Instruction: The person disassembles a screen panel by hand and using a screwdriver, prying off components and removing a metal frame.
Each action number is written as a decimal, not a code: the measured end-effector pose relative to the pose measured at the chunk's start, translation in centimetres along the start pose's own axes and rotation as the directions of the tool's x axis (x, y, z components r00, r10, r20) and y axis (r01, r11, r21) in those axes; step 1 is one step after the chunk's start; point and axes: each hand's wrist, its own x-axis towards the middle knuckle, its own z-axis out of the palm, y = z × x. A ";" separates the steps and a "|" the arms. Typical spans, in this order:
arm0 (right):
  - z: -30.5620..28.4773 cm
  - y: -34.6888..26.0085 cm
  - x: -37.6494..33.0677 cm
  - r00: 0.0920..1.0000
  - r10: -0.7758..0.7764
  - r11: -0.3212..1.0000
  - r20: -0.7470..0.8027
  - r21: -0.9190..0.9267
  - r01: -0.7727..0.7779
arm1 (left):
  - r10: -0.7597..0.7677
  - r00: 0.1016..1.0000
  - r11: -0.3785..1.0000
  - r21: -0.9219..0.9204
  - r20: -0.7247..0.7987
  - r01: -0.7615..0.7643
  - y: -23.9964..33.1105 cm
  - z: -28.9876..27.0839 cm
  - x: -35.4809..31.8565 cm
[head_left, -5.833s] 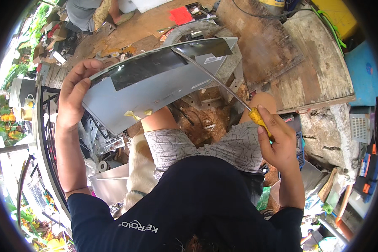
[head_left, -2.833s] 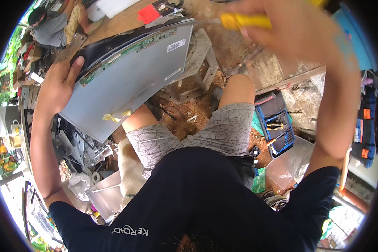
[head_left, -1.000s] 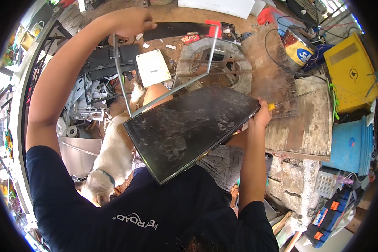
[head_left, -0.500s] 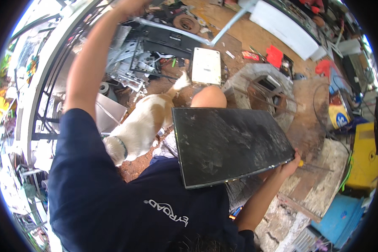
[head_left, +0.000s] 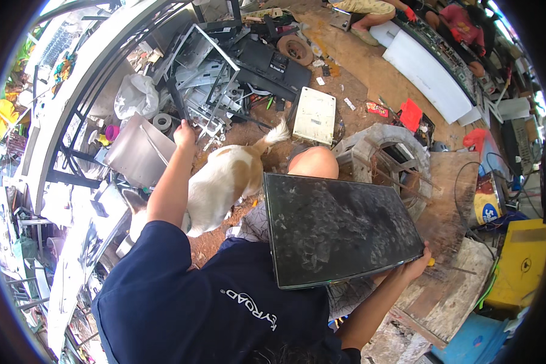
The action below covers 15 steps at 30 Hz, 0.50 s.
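Note:
A large dark screen panel (head_left: pixel 337 233) lies flat across my lap, its glass dusty and smeared. My right hand (head_left: pixel 414 268) grips its lower right corner, and a bit of yellow tool handle (head_left: pixel 431 262) shows beside the fingers. My left hand (head_left: pixel 185 134) is stretched far out to the left. It is at the near corner of a thin square metal frame (head_left: pixel 215 73) that rests on a scrap pile. The hand is seen from behind, so its grip is unclear. A white and tan dog (head_left: pixel 224 182) stands under that arm, beside my bare knee (head_left: pixel 312 167).
A heap of black casings and metal brackets (head_left: pixel 267 60) fills the top. A white board (head_left: pixel 314 115), a grey metal sheet (head_left: pixel 136 155), a round concrete ring (head_left: pixel 385 142), a wooden plank top (head_left: pixel 452 182) and a yellow box (head_left: pixel 522 261) surround me. Other people (head_left: pixel 461 18) work by a long white panel (head_left: pixel 424 73).
The metal frame, held high in my left hand, has come down onto the scrap pile. The dark panel has settled flat on my lap, right hand still on it. The view has swung left.

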 end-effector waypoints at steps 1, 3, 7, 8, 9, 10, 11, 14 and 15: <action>0.2 0.0 -0.2 1.000 -0.005 1.000 0.011 -0.015 0.005 | -0.004 1.000 0.999 0.051 -0.024 0.006 -0.1 -0.1 1.1; 0.8 0.3 -0.4 0.999 -0.009 0.999 0.043 -0.032 0.010 | 0.005 0.997 0.989 0.145 -0.078 0.007 -1.2 -0.5 4.2; 0.3 0.7 0.0 0.998 -0.053 0.998 0.046 0.043 0.051 | -0.014 0.997 0.960 0.277 -0.076 0.034 -7.0 -0.6 6.1; 0.1 0.5 -0.2 0.997 -0.071 0.996 0.030 0.050 0.069 | -0.091 0.994 0.970 0.222 -0.061 0.103 -5.9 0.0 4.3; -0.1 0.4 -0.4 0.996 -0.088 0.995 0.015 0.055 0.087 | -0.094 0.994 0.953 0.282 -0.055 0.106 -6.6 0.8 5.1; 0.4 0.9 -0.6 0.996 -0.073 0.996 0.047 0.058 0.070 | -0.019 0.995 0.932 0.359 -0.101 0.054 -6.6 -0.6 8.7; 1.1 1.5 -0.6 0.995 -0.041 0.997 0.088 0.065 0.035 | 0.071 0.985 0.899 0.438 -0.159 0.006 -6.2 -3.6 14.2; 1.4 -0.3 -1.8 0.998 -0.058 0.998 0.002 -0.003 0.058 | -0.140 0.972 0.941 0.279 -0.188 0.189 0.4 0.6 14.2; 1.6 -0.4 -2.2 0.998 -0.048 0.999 -0.051 -0.029 0.046 | -0.254 0.933 0.950 0.115 -0.257 0.290 4.2 1.5 12.4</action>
